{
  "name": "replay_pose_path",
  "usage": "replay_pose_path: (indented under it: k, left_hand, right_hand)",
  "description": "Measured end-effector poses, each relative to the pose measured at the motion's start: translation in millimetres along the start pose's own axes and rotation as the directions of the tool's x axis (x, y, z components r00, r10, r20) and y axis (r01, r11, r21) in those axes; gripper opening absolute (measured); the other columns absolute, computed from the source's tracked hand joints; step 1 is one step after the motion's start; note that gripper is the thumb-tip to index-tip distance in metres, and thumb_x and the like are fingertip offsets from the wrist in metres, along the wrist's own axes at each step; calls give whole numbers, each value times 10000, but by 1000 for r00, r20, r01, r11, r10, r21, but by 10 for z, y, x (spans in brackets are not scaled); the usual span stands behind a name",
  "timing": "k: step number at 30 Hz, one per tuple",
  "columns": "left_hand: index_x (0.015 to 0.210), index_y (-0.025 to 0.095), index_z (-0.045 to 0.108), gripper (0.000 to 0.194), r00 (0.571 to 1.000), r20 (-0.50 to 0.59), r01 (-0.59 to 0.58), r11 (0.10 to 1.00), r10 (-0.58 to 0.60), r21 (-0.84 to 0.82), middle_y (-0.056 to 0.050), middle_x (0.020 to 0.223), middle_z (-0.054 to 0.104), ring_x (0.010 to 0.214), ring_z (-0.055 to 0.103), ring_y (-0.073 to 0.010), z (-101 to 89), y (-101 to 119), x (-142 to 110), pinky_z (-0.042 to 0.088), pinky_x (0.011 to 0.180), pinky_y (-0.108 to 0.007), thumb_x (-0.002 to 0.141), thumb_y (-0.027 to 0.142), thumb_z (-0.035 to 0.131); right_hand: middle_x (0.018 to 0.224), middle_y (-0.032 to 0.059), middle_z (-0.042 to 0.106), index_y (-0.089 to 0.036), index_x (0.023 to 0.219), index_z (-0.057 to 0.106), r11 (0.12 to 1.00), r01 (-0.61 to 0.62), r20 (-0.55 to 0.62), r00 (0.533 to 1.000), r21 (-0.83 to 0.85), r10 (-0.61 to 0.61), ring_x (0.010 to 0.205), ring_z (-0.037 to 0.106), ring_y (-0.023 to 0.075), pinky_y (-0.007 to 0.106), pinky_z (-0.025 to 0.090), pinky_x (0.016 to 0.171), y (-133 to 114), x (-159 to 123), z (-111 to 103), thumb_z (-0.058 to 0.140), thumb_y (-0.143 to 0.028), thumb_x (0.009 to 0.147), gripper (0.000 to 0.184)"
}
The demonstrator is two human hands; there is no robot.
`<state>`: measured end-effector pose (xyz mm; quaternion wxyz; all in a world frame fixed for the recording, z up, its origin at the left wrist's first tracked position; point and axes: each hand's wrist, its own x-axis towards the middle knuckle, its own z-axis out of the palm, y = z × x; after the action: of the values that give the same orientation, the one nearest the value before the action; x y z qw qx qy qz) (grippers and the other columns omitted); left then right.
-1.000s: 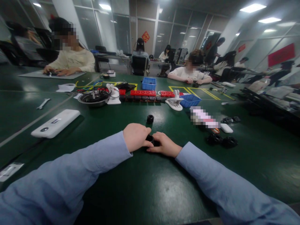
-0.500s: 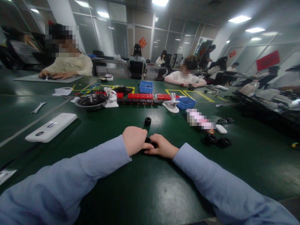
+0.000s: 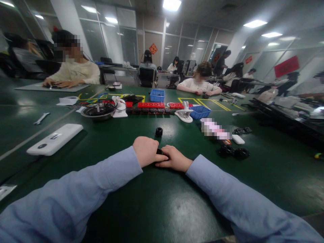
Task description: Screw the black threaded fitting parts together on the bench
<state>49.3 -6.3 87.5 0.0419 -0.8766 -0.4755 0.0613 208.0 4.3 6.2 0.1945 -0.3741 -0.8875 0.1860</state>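
My left hand (image 3: 145, 151) and my right hand (image 3: 174, 158) meet over the green table, both closed around a small round black part (image 3: 159, 151). Most of that part is hidden behind my fingers, so its exact kind does not show. Just beyond my hands a short black cylinder with a ridged side (image 3: 159, 131) stands upright on the table, touched by neither hand. Off to the right lie two black wheel-like parts, one (image 3: 226, 150) beside the other (image 3: 241, 153).
A white power bank (image 3: 57, 138) and a wrench (image 3: 42, 118) lie left. Farther back are a metal bowl (image 3: 97, 116), white clips (image 3: 184, 113), red blocks (image 3: 151, 105) and blue bins (image 3: 157, 95). Two people sit across the table; one person's hands (image 3: 63, 83) rest on a grey mat.
The view has shifted very slightly. Both hands stay on the black part in nearly the same pose.
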Motion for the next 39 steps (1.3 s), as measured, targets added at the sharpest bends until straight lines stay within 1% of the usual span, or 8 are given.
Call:
replay_pose_path:
  k: [9, 16, 20, 23, 25, 29, 34, 39]
  left_hand:
    - [801, 129, 654, 715, 1000, -21, 1, 1000, -1, 23, -130, 761, 663, 744, 654, -293, 62, -26, 17, 435, 569, -320, 804, 752, 303]
    - [818, 115, 664, 671, 999, 54, -1, 999, -1, 32, -149, 824, 671, 798, 646, -300, 3, -137, 33, 443, 604, -330, 851, 691, 321]
    - [1044, 152, 637, 470, 981, -66, -189, 980, 185, -66, -108, 995, 660, 964, 604, -271, -101, -274, 28, 459, 761, -333, 853, 560, 503]
    - [1153, 179, 603, 434, 897, -110, -442, 870, 428, -221, -81, 1127, 632, 1061, 564, -228, -156, -362, 36, 434, 897, -318, 804, 433, 653]
    - [1206, 172, 577, 479, 843, -123, -535, 797, 523, -279, -87, 1206, 605, 1125, 531, -222, -157, -404, 60, 403, 967, -317, 774, 330, 711]
    - [1197, 179, 592, 459, 814, -101, -576, 770, 572, -274, -86, 1248, 592, 1165, 501, -240, -91, -449, 131, 395, 996, -352, 758, 211, 722]
    - [1152, 226, 619, 405, 813, -27, -567, 783, 581, -255, -38, 1151, 648, 1107, 536, -230, 0, -470, 176, 437, 939, -346, 760, 214, 722]
    - [1154, 237, 617, 411, 832, -10, -537, 802, 554, -262, -32, 1138, 651, 1089, 550, -222, 21, -461, 176, 438, 921, -330, 759, 239, 727]
  right_hand:
    - [658, -19, 535, -157, 668, 550, 1000, 13, -24, 1000, -5, -13, 639, 472, 128, 242, 326, 620, 37, -12, 27, 725, -384, 726, 293]
    - [710, 5, 578, -152, 746, 601, 1000, 5, -14, 1000, -6, -5, 681, 509, 147, 263, 361, 658, 33, -18, 15, 715, -413, 737, 285]
    - [759, 27, 610, -139, 817, 629, 1000, -15, -8, 1000, 18, 15, 727, 542, 166, 278, 385, 687, -13, -23, -23, 726, -387, 733, 278]
    - [739, 18, 601, -141, 776, 625, 999, -1, -9, 1000, 41, 1, 715, 545, 158, 268, 386, 671, -27, -24, -42, 728, -370, 735, 254]
    - [718, 16, 591, -136, 749, 623, 999, -3, -13, 1000, 43, 4, 696, 541, 153, 262, 382, 650, -20, -27, -42, 730, -379, 730, 267]
    - [760, 37, 606, -128, 784, 649, 1000, -8, -6, 1000, 15, 8, 722, 547, 164, 273, 390, 669, 3, -37, -25, 716, -414, 738, 297]
    - [808, 38, 620, -153, 1063, 637, 1000, 2, 9, 1000, -5, -2, 752, 547, 177, 280, 386, 687, -7, -37, -25, 706, -422, 749, 420]
    - [797, 39, 612, -144, 1063, 634, 1000, -14, 20, 1000, -8, 14, 744, 543, 177, 278, 378, 674, -37, -29, -42, 701, -424, 755, 421]
